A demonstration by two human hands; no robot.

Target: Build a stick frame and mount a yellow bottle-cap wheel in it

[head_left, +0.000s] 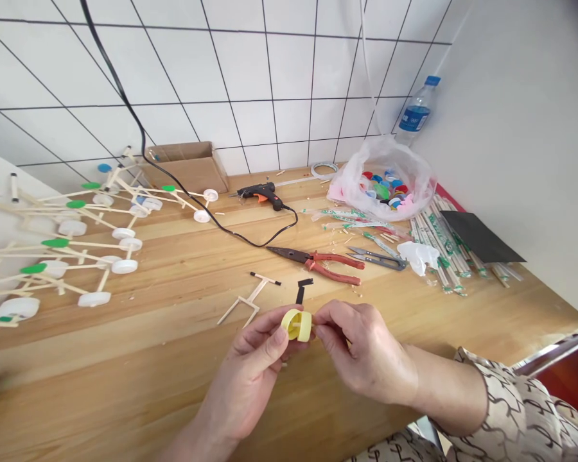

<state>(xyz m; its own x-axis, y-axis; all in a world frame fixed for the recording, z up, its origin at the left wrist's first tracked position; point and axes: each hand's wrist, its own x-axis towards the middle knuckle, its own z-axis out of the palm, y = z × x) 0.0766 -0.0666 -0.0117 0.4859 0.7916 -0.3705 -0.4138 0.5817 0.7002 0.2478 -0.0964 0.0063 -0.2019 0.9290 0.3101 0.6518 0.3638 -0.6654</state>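
My left hand grips two yellow bottle caps placed close together, thumb in front and fingers behind. A short piece of pale wooden stick shows between the caps. My right hand is closed in a pinch just right of the caps, at what looks like the end of a thin stick, mostly covered by the fingertips. Beyond my left hand lies a small frame of wooden sticks with black-wrapped ends. Black tape strips lie just past the caps.
Red-handled pliers, thread snips and a glue gun with a cord lie farther back. Stick-built cars stand left, near a cardboard box. At right are a bag of caps, wrapped chopsticks and a bottle.
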